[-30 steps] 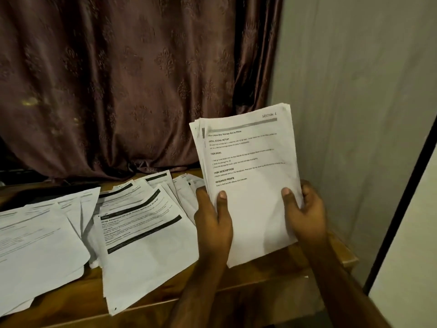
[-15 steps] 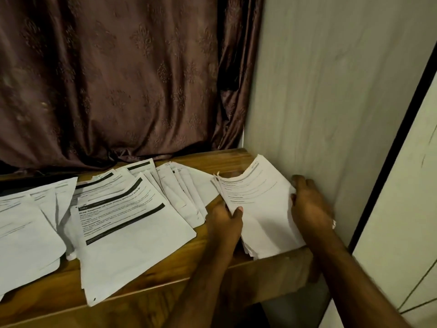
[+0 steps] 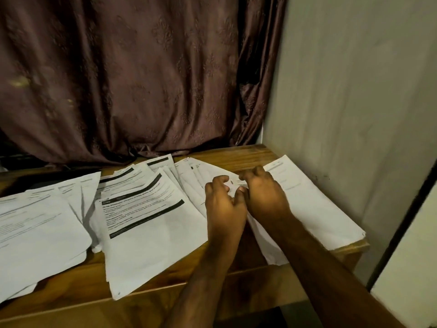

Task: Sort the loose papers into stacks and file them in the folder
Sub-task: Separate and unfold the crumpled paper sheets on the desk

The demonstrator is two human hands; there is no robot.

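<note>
While both forearms are reached in from 6 o'clock, the left hand (image 3: 223, 204) and right hand (image 3: 261, 195) are held side by side, knuckles up, fingers curled. A wooden counter (image 3: 236, 157) is backed by a brown curtain (image 3: 132, 79) at 12 and a pale wall (image 3: 354, 91) at 3. The right stack (image 3: 314, 209) is under the right hand; whether either hand pinches paper cannot be told. Fanned loose papers (image 3: 146, 221) lie at 9.

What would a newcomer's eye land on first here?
Both hands, left hand and right hand, meet fingers curled over papers at mid-table. A squared stack lies by the right wall; a sheet with black bars tops the fanned pile on the wooden table.
</note>
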